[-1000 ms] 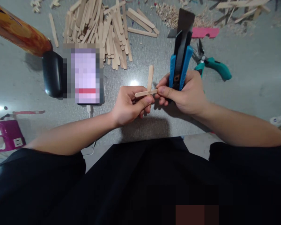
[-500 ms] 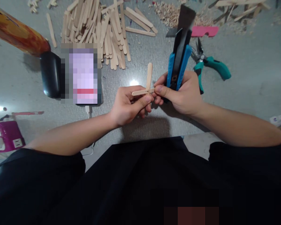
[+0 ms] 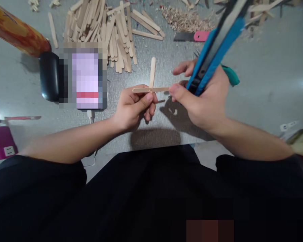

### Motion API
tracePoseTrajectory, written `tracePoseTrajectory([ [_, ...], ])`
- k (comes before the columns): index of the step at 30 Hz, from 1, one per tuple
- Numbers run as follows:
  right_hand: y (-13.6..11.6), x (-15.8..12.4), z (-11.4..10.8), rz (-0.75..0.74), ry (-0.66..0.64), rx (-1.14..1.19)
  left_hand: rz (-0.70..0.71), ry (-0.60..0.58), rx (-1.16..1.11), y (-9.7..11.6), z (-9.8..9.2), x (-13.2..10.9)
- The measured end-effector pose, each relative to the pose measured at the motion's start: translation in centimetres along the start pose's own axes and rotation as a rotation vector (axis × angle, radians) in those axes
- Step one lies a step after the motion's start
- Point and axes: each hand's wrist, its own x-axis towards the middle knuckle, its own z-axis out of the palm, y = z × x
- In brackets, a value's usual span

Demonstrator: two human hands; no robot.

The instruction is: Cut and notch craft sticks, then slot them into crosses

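Observation:
Two wooden craft sticks cross each other in front of me. My left hand (image 3: 132,107) is closed, thumb and fingers pinching them at the crossing. The upright stick (image 3: 153,71) points away from me, and the level stick (image 3: 162,89) reaches across to my right hand (image 3: 207,106). There my right thumb and a finger touch its right end. A blue utility knife (image 3: 204,69) is tucked in the same right hand, its blade end pointing up and to the right. Some right fingers stretch out behind the knife. Under my left fingers a short dark sliver (image 3: 161,101) shows.
A pile of craft sticks (image 3: 87,22) lies at the back, beside wood shavings (image 3: 185,18) and a pink-handled blade (image 3: 200,36). Green-handled pliers (image 3: 231,75) are partly hidden behind my right hand. On the left are a phone (image 3: 87,79), a black mouse (image 3: 49,76) and an orange can (image 3: 17,28).
My right hand has turned, swinging the knife to the right, and its fingers have spread a little. More of the level stick's right part now shows. The view has shifted slightly.

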Motion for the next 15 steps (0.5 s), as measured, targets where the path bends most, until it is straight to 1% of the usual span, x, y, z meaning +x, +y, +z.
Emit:
tracePoseTrajectory([
  [2, 0.3, 0.3, 0.1, 0.064, -0.04, -0.038, 0.006, -0.004, 0.011, 0.0, 0.0, 0.0],
  [4, 0.9, 0.7, 0.2, 0.125, -0.128, -0.014, 0.019, -0.008, 0.008, 0.0, 0.0, 0.1],
  [6, 1.4, 1.1, 0.2, 0.143, -0.169, 0.012, 0.034, -0.019, -0.008, -0.1, 0.0, 0.1],
  [11, 1.8, 1.4, 0.4, 0.109, -0.148, 0.071, 0.028, -0.027, -0.027, -0.4, -0.2, 0.3],
  [15, 1.3, 1.5, 0.4, 0.128, -0.15, 0.178, 0.047, -0.025, -0.068, -0.5, -0.3, 0.4],
])
